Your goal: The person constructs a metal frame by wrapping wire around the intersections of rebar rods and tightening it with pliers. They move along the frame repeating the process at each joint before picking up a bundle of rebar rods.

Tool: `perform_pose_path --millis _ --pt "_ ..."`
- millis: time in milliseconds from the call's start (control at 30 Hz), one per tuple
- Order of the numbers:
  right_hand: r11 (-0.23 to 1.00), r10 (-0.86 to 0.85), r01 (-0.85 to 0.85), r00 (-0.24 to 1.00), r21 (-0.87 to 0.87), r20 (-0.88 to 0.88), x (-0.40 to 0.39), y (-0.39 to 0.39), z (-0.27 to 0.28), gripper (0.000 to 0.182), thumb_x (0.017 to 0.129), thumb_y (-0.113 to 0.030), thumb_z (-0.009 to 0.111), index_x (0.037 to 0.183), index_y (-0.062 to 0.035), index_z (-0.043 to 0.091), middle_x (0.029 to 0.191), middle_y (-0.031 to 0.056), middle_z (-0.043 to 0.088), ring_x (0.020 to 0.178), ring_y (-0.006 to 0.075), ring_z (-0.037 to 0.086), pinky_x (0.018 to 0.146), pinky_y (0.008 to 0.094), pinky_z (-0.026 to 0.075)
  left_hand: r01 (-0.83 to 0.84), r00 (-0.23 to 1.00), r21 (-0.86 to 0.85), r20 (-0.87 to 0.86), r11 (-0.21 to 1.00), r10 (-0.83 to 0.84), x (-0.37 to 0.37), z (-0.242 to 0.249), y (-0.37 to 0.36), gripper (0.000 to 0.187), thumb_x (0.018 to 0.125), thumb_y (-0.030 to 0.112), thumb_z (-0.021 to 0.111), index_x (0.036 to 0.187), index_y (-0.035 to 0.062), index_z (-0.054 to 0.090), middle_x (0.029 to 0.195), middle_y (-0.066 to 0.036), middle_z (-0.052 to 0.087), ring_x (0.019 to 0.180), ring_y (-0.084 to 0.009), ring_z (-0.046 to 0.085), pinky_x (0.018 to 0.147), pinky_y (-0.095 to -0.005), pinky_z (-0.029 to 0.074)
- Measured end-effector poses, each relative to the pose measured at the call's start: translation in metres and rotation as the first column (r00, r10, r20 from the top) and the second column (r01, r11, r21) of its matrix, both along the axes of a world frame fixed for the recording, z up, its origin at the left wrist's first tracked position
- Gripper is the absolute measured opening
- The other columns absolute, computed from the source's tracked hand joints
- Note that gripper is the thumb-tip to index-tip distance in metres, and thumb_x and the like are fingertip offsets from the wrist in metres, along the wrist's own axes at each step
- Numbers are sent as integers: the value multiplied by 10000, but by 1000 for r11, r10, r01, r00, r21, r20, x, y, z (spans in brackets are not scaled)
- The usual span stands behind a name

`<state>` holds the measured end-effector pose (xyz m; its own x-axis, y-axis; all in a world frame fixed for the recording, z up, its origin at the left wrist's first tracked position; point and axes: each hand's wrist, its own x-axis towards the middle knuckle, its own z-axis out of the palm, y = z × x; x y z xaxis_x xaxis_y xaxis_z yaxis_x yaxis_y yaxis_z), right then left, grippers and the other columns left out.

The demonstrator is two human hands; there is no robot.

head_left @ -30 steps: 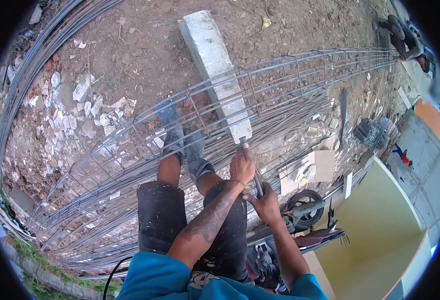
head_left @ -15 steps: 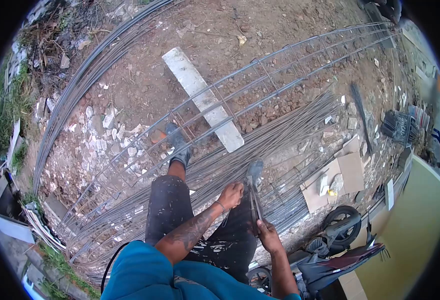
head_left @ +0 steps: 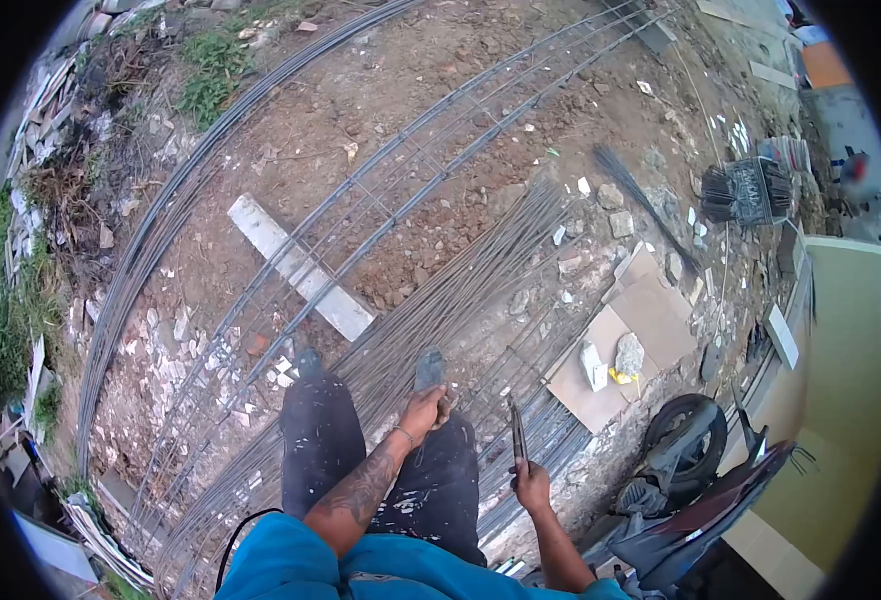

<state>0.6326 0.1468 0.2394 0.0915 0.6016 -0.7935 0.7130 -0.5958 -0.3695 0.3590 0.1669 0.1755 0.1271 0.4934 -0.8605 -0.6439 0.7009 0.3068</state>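
My left hand [head_left: 426, 412] is closed, its fingers curled in front of my left-of-centre body above my right knee; what lies in them, if anything, is too small to make out. Lower and to the right, my right hand [head_left: 532, 486] grips a pair of long dark pincers [head_left: 518, 432], their tip pointing up and away from me. The two hands are apart. Ahead of my feet a rebar cage [head_left: 398, 215] slants across the ground, resting over a pale plank [head_left: 301, 268]. Loose steel rods [head_left: 461, 270] lie beneath and beyond my boots.
Cardboard [head_left: 651, 315] with stone chunks lies to the right, near a parked motorcycle [head_left: 686, 445]. A bundle of thin wire [head_left: 646, 205] and a dark crate [head_left: 751, 192] are farther off. Long curved bars [head_left: 176, 185] sweep along the left over rubble.
My hands have moved apart, and the pincers have come away from my left hand. The view has turned right and I have stepped, so the cage and plank appear farther left.
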Motion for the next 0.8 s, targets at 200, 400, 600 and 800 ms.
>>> perform_pose_path --millis 200,400,600,800 --pt "980 -189 196 969 -31 162 90 -48 -47 473 927 -390 519 784 53 608 642 87 596 470 142 538 428 285 428 -60 998 30 -15 998 61 -17 5 13 297 980 286 420 928 44 584 616 -10 509 464 -89 458 392 -230 325" --pt "956 33 50 961 -290 275 113 -71 -44 486 906 -412 528 744 36 623 606 102 591 437 168 525 399 321 411 -396 890 -184 -317 900 327 -102 -21 -30 293 956 273 442 876 41 603 573 -7 503 405 -90 436 350 -225 301" --pt "975 174 -133 956 -180 235 40 10 -70 419 899 -356 536 694 3 605 611 87 549 598 165 483 576 330 389 -607 765 -186 -402 773 504 -170 -39 -90 326 947 301 419 890 31 593 652 -8 487 478 -97 460 392 -231 307" --pt "746 599 -655 739 122 307 -50 175 -148 396 921 -326 493 813 40 598 740 247 614 754 428 606 666 459 457 -680 685 -174 -496 712 533 -184 -67 -82 336 959 286 400 865 20 581 616 -10 501 488 -116 482 444 -250 364"
